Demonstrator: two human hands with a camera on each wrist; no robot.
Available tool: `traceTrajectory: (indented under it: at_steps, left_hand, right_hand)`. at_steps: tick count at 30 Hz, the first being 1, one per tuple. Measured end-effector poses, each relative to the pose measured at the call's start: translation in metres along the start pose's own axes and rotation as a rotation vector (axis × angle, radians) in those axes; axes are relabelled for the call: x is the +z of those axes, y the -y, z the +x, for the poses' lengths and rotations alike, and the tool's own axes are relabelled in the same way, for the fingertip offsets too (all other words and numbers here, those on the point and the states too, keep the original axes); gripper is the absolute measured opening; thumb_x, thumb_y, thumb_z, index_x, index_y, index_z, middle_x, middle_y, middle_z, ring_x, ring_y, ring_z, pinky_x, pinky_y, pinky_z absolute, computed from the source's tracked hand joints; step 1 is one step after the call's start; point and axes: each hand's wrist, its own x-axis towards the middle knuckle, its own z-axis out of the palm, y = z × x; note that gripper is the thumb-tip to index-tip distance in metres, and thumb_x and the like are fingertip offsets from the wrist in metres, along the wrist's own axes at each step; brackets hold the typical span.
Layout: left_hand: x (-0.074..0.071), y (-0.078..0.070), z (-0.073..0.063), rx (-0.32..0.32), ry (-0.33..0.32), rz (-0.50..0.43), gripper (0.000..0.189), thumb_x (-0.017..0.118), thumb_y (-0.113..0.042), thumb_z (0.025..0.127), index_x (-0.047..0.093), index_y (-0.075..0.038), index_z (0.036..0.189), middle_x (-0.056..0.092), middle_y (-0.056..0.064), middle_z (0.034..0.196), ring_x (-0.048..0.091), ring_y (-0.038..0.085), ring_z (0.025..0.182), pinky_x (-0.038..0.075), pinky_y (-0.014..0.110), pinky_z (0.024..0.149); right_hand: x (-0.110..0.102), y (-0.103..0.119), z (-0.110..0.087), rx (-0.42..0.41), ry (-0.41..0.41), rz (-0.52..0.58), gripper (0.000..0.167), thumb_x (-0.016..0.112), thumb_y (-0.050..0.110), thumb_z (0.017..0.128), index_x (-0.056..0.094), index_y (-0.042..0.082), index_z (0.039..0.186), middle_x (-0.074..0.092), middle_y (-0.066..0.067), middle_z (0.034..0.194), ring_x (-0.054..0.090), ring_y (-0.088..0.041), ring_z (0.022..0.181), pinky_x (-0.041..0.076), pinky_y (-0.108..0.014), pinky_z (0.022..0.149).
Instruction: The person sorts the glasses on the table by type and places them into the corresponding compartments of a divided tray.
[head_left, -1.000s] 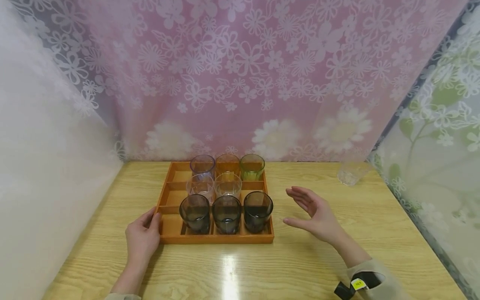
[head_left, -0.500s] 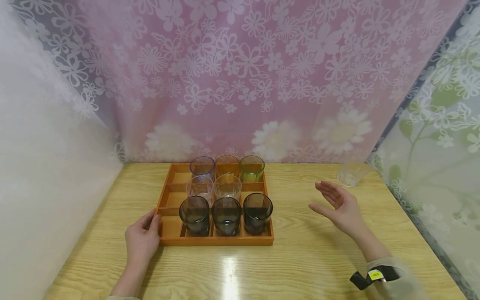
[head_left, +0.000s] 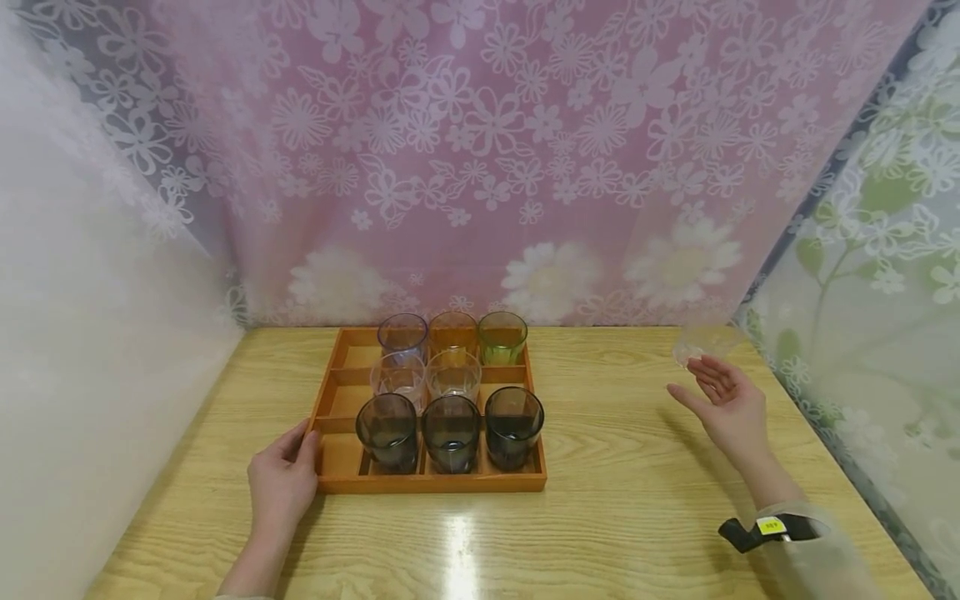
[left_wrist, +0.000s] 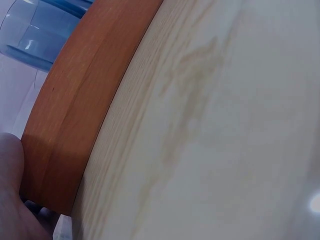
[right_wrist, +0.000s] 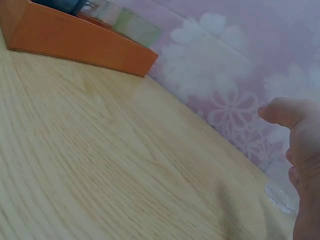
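A wooden compartment tray (head_left: 432, 483) lies on the table. My left hand (head_left: 282, 472) grips its left side near the front corner, with the thumb (left_wrist: 11, 161) against the wood. Smoky dark glasses, such as the dark glass (head_left: 451, 435), stand in the front row. Two clear glasses, one being the clear glass (head_left: 454, 379), occupy the middle row. Behind them are a bluish glass (head_left: 403, 337), an amber glass (head_left: 453, 335) and a green glass (head_left: 502, 338). At the far right, my right hand (head_left: 731, 412) reaches with parted thumb and fingers beside another clear glass (head_left: 693, 342), partly hidden by the fingertips.
Tray compartments in the left column hold no glass, nor does the middle row's right one. A pink floral curtain (head_left: 487, 167) hangs along the table's back edge. A white wall (head_left: 97, 292) borders the left, a leafy curtain (head_left: 892, 292) the right.
My right hand has moved right, away from the tray, to the lone clear glass at the back right. My left hand and the tray have stayed in place.
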Motion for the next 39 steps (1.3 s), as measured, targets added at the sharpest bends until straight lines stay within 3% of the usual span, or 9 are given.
traceTrajectory:
  at_steps: [9,15,20,23,26,28,30,34,39]
  left_hand:
    - [-0.003,0.000,0.002,-0.002,-0.017,-0.005,0.030,0.067,-0.007,0.104,0.071,0.009,0.129,0.074,0.026,0.117,0.071,0.036,0.106,0.045,0.002,0.075]
    - [-0.005,-0.001,0.004,-0.016,-0.011,-0.001,0.031,0.066,-0.009,0.105,0.071,0.008,0.130,0.074,0.026,0.118,0.071,0.036,0.107,0.045,0.002,0.075]
    - [-0.005,-0.002,0.004,-0.025,0.002,-0.001,0.031,0.066,-0.010,0.106,0.070,0.008,0.131,0.073,0.026,0.119,0.070,0.037,0.108,0.044,0.002,0.075]
    - [-0.005,-0.001,0.004,-0.025,0.000,0.002,0.031,0.066,-0.010,0.105,0.071,0.008,0.129,0.074,0.026,0.117,0.071,0.037,0.106,0.045,0.002,0.074]
    - [-0.004,-0.001,0.003,-0.021,-0.007,0.002,0.029,0.067,-0.008,0.105,0.072,0.008,0.128,0.075,0.025,0.115,0.072,0.035,0.104,0.046,0.003,0.073]
    - [-0.003,-0.001,0.003,-0.016,-0.010,0.003,0.029,0.067,-0.007,0.104,0.072,0.008,0.128,0.075,0.025,0.115,0.072,0.035,0.103,0.046,0.003,0.073]
    - [-0.003,-0.001,0.003,-0.016,-0.008,0.000,0.029,0.067,-0.006,0.104,0.072,0.009,0.128,0.074,0.025,0.116,0.072,0.035,0.104,0.046,0.003,0.074]
    - [-0.002,-0.001,0.002,-0.025,-0.003,-0.005,0.029,0.067,-0.007,0.104,0.071,0.009,0.129,0.074,0.026,0.118,0.071,0.036,0.108,0.045,0.002,0.075]
    - [-0.001,0.000,0.002,-0.016,-0.002,-0.011,0.029,0.067,-0.006,0.104,0.071,0.009,0.128,0.074,0.026,0.117,0.071,0.036,0.106,0.045,0.002,0.075]
  right_hand:
    - [-0.017,-0.005,0.019,0.140,-0.220,0.047,0.054,0.086,0.001,0.088,0.059,0.012,0.134,0.069,0.005,0.121,0.063,-0.004,0.111,0.048,-0.011,0.095]
    - [-0.025,-0.009,0.033,0.231,-0.321,-0.137,0.064,0.090,0.017,0.088,0.054,0.009,0.141,0.063,0.010,0.125,0.058,-0.006,0.117,0.045,-0.013,0.101]
    - [-0.031,-0.015,0.049,0.323,-0.211,-0.276,0.094,0.085,0.039,0.091,0.033,0.006,0.162,0.046,-0.011,0.157,0.043,-0.028,0.144,0.037,-0.026,0.116]
    - [-0.032,-0.019,0.059,0.342,-0.121,-0.286,0.109,0.081,0.044,0.094,0.013,0.003,0.168,0.024,-0.021,0.170,0.028,-0.039,0.154,0.029,-0.044,0.124]
    - [-0.032,-0.022,0.068,0.353,-0.091,-0.262,0.114,0.080,0.044,0.094,0.004,0.004,0.169,0.013,-0.022,0.173,0.019,-0.040,0.157,0.026,-0.050,0.124]
    - [-0.030,-0.023,0.073,0.355,-0.090,-0.253,0.111,0.080,0.044,0.094,0.007,0.007,0.169,0.013,-0.020,0.173,0.018,-0.039,0.157,0.028,-0.049,0.124]
    - [-0.028,-0.025,0.077,0.353,-0.104,-0.256,0.096,0.081,0.045,0.093,0.023,0.012,0.162,0.023,-0.019,0.167,0.026,-0.035,0.153,0.037,-0.041,0.117]
    - [-0.023,-0.029,0.082,0.338,-0.131,-0.295,0.075,0.086,0.045,0.089,0.035,0.011,0.132,0.037,-0.004,0.136,0.039,-0.023,0.120,0.041,-0.028,0.086]
    - [-0.022,-0.034,0.082,0.303,-0.118,-0.339,0.098,0.085,0.043,0.091,0.030,0.003,0.161,0.044,-0.008,0.145,0.043,-0.012,0.110,0.042,-0.017,0.080]
